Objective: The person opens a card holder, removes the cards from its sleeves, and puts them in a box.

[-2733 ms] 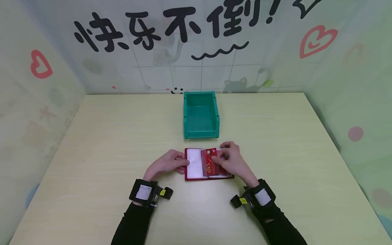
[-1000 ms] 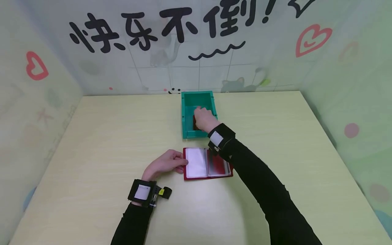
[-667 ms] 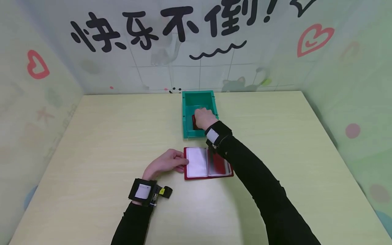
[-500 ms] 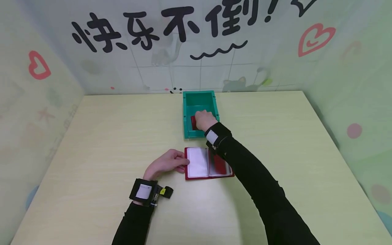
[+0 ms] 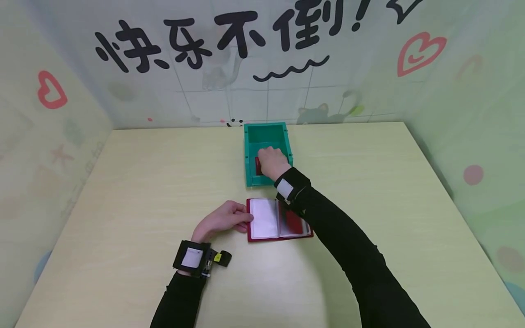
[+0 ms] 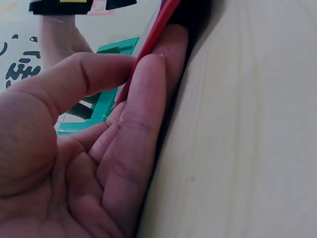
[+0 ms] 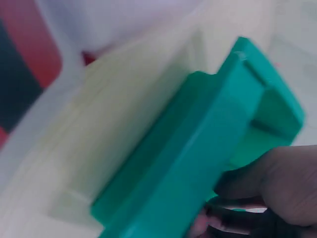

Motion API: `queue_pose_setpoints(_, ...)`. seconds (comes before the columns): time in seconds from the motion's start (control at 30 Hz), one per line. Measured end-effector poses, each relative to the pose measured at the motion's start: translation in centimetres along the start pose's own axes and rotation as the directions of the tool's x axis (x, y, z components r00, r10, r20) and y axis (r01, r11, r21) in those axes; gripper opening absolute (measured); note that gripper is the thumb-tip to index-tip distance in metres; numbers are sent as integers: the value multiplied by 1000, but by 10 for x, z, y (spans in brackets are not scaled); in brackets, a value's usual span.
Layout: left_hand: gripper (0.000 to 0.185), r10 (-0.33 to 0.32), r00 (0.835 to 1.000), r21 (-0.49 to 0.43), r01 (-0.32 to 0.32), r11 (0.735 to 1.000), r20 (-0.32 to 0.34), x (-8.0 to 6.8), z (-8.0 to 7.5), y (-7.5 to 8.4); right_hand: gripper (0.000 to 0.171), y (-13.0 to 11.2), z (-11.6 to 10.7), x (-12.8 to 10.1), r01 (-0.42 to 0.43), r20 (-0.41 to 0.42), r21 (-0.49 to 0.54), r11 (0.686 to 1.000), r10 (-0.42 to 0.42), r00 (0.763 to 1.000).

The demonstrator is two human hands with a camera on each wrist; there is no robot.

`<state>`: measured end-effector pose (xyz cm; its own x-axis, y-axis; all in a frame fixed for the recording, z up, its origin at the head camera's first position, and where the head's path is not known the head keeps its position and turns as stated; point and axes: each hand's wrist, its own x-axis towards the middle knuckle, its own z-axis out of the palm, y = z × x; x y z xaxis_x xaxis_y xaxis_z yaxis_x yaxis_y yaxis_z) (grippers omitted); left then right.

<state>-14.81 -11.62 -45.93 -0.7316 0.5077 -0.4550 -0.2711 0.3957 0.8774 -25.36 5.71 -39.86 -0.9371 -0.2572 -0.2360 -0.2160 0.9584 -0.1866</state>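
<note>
A red-covered card holder [image 5: 264, 218] lies spread on the table, with white sleeves on the left and a red card behind clear plastic on the right. My left hand [image 5: 225, 219] pinches its left cover edge; in the left wrist view, thumb and fingers take the red cover [image 6: 156, 29] from both sides. My right hand [image 5: 272, 161] is down inside the teal bin [image 5: 267, 132], fingers curled, gripping a red card [image 5: 258, 166] that shows at the hand's left. In the right wrist view the bin wall [image 7: 183, 158] hides much of the fingertips.
The bin stands at the back middle of the pale wooden table [image 5: 172, 173], just behind the card holder. Printed wall panels enclose the table at the back and both sides. My right sleeve [image 5: 344, 237] passes over the holder's right part.
The right hand has carried a red card from the card holder forward into the bin. There the card has shifted slightly. The left hand has stayed at the holder's edge.
</note>
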Motion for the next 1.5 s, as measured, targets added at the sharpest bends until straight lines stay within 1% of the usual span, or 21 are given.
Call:
queue_pose_setpoints(0.13,21,-12,1000,-2,12,1000,-8,-2,-1,-1,15,-2,-9,-13,72,-101,36,997,-68,993)
queue_pose_setpoints(0.23,19,-6,1000,0,6,1000,-10,-2,-1,0,13,-1,-17,-30,102,-140,95,990,-89,986)
queue_pose_setpoints(0.33,20,7,1000,-1,-7,1000,-1,-2,0,1,14,5,-20,-48,133,-181,140,981,-106,978)
queue_pose_setpoints(0.47,21,10,1000,6,-10,1000,-4,-1,-1,2,20,19,-16,-73,162,-225,227,960,-110,968)
queue_pose_setpoints(0.53,21,3,1000,10,-3,1000,-15,-1,-1,1,25,28,-11,-86,181,-222,280,943,-120,968)
queue_pose_setpoints(0.63,22,-3,1000,14,4,1000,-28,1,-1,1,26,43,-2,-102,204,-175,347,915,-151,973)
queue_pose_setpoints(0.7,22,-8,999,9,8,1000,-33,1,0,1,27,53,7,-111,211,-145,359,909,-168,975)
queue_pose_setpoints(0.8,25,1,1000,16,0,1000,-28,3,0,1,36,67,20,-121,197,-126,345,918,-163,979)
queue_pose_setpoints(0.9,25,-5,999,16,6,1000,-33,3,1,1,48,77,30,-127,179,-112,345,921,-149,982)
queue_pose_setpoints(1.0,26,-9,999,17,9,1000,-35,2,2,1,54,84,38,-129,160,-87,361,919,-138,987)
queue_pose_setpoints(1.1,27,3,1000,19,-2,1000,-29,2,1,1,53,89,43,-126,140,-71,391,910,-122,990)
queue_pose_setpoints(1.33,27,5,1000,9,-5,1000,-19,2,1,1,53,98,53,-121,104,-64,490,866,-84,994)
queue_pose_setpoints(1.5,25,4,1000,-2,-4,1000,-19,1,0,1,50,100,56,-119,90,-62,520,850,-68,996)
